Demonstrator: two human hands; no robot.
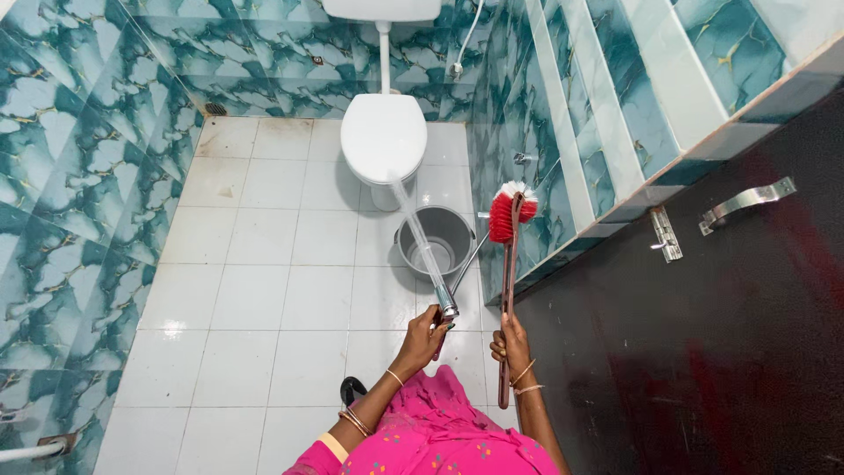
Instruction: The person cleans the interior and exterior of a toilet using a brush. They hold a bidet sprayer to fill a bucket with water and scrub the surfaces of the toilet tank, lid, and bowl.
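Observation:
My left hand grips a chrome spray nozzle with a hose trailing off to the right. A stream of water shoots from it toward the closed white toilet lid. My right hand holds a long brown-handled brush upright. Its red and white bristle head points up near the tiled wall. Both hands are close together above the white floor tiles.
A grey bucket stands on the floor just in front of the toilet. Teal marble-pattern tiles cover the walls on the left and right. A dark door with metal latch and handle is at the right. A floor drain sits in the far left corner.

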